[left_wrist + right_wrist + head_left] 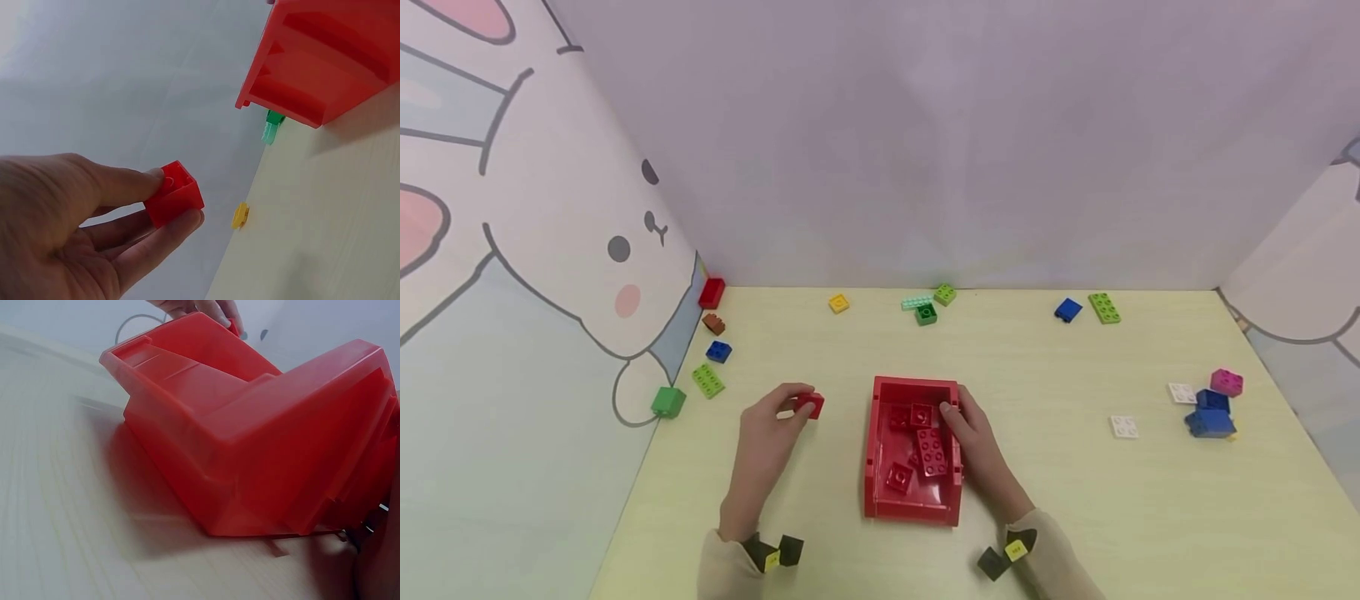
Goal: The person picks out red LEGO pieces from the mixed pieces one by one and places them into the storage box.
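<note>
My left hand (pixel 771 433) pinches a small red brick (pixel 811 405) between thumb and fingers, just left of a red bin (pixel 876 454). The left wrist view shows that red brick (pixel 175 194) held at my fingertips (pixel 187 220), with the bin's corner (pixel 325 62) above right. My right hand (pixel 973 442) rests on the bin's right wall, thumb over the rim. Several red bricks (pixel 928 450) lie inside the bin. The right wrist view is filled by the bin's outer wall (pixel 262 437).
Loose bricks lie about the yellow table (pixel 1060 492): red, brown, blue and green ones (pixel 709 379) at the left wall, yellow (pixel 838 303) and green (pixel 927 313) at the back, blue and pink (pixel 1213 408) at the right, with white plates (pixel 1124 427).
</note>
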The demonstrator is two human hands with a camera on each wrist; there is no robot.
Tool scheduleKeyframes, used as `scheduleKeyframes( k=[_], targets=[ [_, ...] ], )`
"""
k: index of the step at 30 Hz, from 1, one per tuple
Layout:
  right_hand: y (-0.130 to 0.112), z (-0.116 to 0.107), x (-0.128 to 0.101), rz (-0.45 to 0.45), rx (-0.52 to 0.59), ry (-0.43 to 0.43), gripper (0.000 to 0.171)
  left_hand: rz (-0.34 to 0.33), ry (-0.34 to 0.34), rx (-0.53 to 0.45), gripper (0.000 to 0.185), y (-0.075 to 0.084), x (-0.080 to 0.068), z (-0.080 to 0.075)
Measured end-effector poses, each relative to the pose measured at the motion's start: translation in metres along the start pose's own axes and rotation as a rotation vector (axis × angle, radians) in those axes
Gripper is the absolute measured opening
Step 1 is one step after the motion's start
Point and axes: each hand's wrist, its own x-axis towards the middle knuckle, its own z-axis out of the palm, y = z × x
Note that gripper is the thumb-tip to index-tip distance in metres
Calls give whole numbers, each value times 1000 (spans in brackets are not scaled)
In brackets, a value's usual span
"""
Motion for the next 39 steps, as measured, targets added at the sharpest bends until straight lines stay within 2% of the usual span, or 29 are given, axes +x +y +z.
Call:
scheduleKeyframes(
  k=[8, 19, 28, 39],
  targets=[
    [0, 0, 0, -6, -2, 1, 41, 23, -25, -37, 26, 9, -8, 8],
    [-1, 0, 0, -5, 5, -6, 42, 124, -20, -50, 29, 23, -19, 14],
    [0, 0, 0, -11, 4, -6, 42, 220, -30, -88, 28, 27, -24, 17],
    [3, 0, 2, 0, 3, -4, 41, 255, -81, -117, 30, 38, -28, 26]
  ],
)
